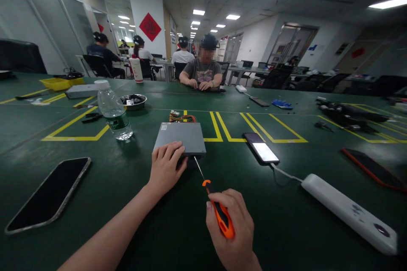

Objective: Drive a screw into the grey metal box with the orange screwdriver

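One hand (L) grasps grey rect. metal box; R hand clasps orange/blk screwdriver, tip at box's near side.

A water bottle stands near a metal bowl — a yellow tray farther back.

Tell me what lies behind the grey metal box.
Behind the grey metal box, a bundle of coloured wires with pale plugs shows. Its back side, and anything low against it, is hidden.
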Available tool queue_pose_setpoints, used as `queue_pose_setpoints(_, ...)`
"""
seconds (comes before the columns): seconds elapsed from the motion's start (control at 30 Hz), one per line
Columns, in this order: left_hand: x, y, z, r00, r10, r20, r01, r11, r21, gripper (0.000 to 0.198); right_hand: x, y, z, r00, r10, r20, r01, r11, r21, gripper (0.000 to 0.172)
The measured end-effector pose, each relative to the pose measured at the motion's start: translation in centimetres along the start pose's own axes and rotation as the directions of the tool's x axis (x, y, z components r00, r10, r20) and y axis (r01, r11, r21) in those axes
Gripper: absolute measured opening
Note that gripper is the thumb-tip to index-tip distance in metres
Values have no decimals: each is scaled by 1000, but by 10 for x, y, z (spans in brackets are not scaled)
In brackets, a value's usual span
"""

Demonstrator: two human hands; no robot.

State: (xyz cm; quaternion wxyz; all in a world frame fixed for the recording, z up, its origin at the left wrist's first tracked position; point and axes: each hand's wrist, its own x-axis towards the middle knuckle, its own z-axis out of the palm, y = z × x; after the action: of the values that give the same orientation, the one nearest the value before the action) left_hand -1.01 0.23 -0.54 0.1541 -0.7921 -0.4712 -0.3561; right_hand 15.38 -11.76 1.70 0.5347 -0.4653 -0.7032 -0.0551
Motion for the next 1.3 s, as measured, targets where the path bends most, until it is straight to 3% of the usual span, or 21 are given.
queue_pose_setpoints(0.1,0,0,1,1000,-3,-12,3,1000,-8,25,-4,5,-2,997,67,-43,-64,995,79,20)
queue_pose_setpoints(0.2,1,0,0,1000,2,-5,-2,1000,-2,25,-1,16,-9,947,285,-150,-262,953,154,20)
queue_pose_setpoints(0.23,1,0,-1,1000,4,0,-4,1000,3,25,3,22,-14,898,376,-228,-341,923,177,18)
queue_pose_setpoints(0.3,2,0,-1,1000,6,12,-6,1000,9,25,14,34,-25,750,521,-408,-429,852,300,17)
queue_pose_setpoints(0.37,1,0,-1,1000,5,11,-5,1000,5,26,26,46,-37,548,556,-625,-364,831,420,13)
queue_pose_setpoints(0.4,1,0,-1,1000,3,7,-3,1000,0,25,31,50,-42,474,549,-689,-333,836,437,11)
queue_pose_setpoints(0.43,1,0,-1,1000,1,2,-1,1000,-4,26,34,53,-45,434,535,-725,-321,844,430,11)
queue_pose_setpoints(0.47,1,0,-1,1000,0,-4,0,1000,-6,26,34,53,-46,437,516,-736,-325,854,406,11)
queue_pose_setpoints(0.53,0,0,0,1000,-3,-12,3,1000,-5,26,28,47,-41,494,523,-694,-349,851,393,12)
queue_pose_setpoints(0.6,0,1,-1,1000,-8,-11,8,1000,2,26,16,34,-29,680,529,-508,-418,849,325,11)
queue_pose_setpoints(0.67,0,2,-2,1000,-3,-14,4,1000,11,24,3,17,-15,863,426,-272,-373,900,227,9)
queue_pose_setpoints(0.7,0,2,-3,1000,-12,-15,12,1000,18,22,-2,9,-9,924,342,-170,-309,931,195,10)
queue_pose_setpoints(0.77,1,2,-4,1000,-8,13,8,1000,19,21,-8,-4,1,987,157,-21,-153,979,138,15)
queue_pose_setpoints(0.87,1,2,-5,1000,-15,21,15,1000,4,21,-10,-12,9,997,16,77,-20,999,49,16)
queue_pose_setpoints(1.07,1,3,-5,1000,-26,17,26,999,-19,21,-11,-9,13,983,42,176,-31,997,-64,17)
queue_pose_setpoints(1.3,1,2,-5,999,-32,27,32,999,-22,21,-8,-13,17,987,21,159,-9,997,-74,16)
